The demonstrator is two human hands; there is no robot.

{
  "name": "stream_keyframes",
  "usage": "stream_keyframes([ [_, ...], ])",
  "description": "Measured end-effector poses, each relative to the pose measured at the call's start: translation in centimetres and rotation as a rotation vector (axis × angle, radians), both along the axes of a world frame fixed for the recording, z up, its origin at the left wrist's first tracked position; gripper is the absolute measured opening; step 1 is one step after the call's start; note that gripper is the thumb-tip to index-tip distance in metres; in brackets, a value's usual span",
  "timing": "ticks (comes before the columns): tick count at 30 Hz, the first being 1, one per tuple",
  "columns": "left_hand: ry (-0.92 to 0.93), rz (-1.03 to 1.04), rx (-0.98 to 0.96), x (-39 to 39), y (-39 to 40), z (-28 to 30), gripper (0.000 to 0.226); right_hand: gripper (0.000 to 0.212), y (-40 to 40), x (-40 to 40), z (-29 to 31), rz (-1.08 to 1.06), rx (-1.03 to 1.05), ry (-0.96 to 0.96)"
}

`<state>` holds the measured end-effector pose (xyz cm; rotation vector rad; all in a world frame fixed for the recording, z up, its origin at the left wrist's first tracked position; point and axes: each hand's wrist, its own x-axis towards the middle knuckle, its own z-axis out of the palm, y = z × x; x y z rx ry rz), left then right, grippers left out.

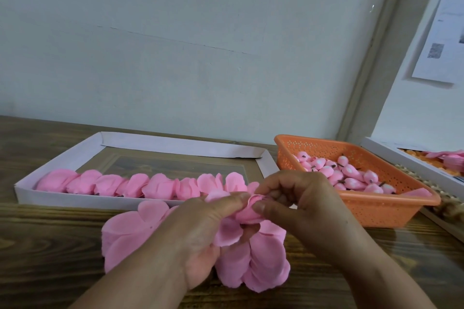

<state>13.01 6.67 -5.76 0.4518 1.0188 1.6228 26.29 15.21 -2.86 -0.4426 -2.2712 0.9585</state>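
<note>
A person is sitting at a wooden table [45, 246], and the view is looking down over their two bare hands, which are meeting near the middle of the table's front part. The left hand [198, 233] is pinching a small pink fabric flower [247, 214] between its thumb and curled fingers. The right hand [308, 206] is gripping the same flower from the other side, with its thumb pressing on the rolled centre. The flower is being held just above the table, between the two hands. Wide loose pink petals [130, 236] are spreading out on the wood beneath and beside the hands; it is not possible to tell whether they are joined to the flower. Just behind the hands a shallow white box [57, 158] is lying flat, with a row of pink flowers [140, 185] lining its near wall. To the right an orange perforated basket [376, 211] is holding a heap of small pink buds [351, 179] with dark stems. A second white tray [391, 155] is showing partly at the far right edge.
</note>
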Motion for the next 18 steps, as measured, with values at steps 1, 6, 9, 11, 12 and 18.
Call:
stream_keyframes([
  [1, -0.004, 0.002, -0.007, -0.1, 0.0, 0.0, 0.026, 0.011, 0.1, 0.2, 0.1, 0.05, -0.077, -0.004],
  [6, -0.035, -0.026, -0.029, -0.5, 0.1, 0.3, 0.01, 0.028, 0.7, 0.6, 0.1, 0.116, -0.079, -0.032],
  [9, -0.027, -0.045, -0.034, -0.3, -0.1, 0.5, 0.02, 0.027, 0.8, 0.5, -0.1, 0.084, 0.05, -0.036],
  [11, -0.029, -0.062, -0.035, -0.2, -0.2, 0.6, 0.028, 0.025, 0.9, 0.5, -0.2, 0.056, 0.133, -0.033],
  [12, -0.037, -0.066, -0.046, -0.2, -0.2, 0.5, 0.029, 0.025, 1.0, 0.5, -0.1, 0.042, 0.172, -0.034],
  [18, -0.038, -0.099, -0.081, -0.1, -0.4, 0.6, 0.039, 0.025, 1.5, 1.0, 0.0, 0.146, 0.262, -0.059],
])
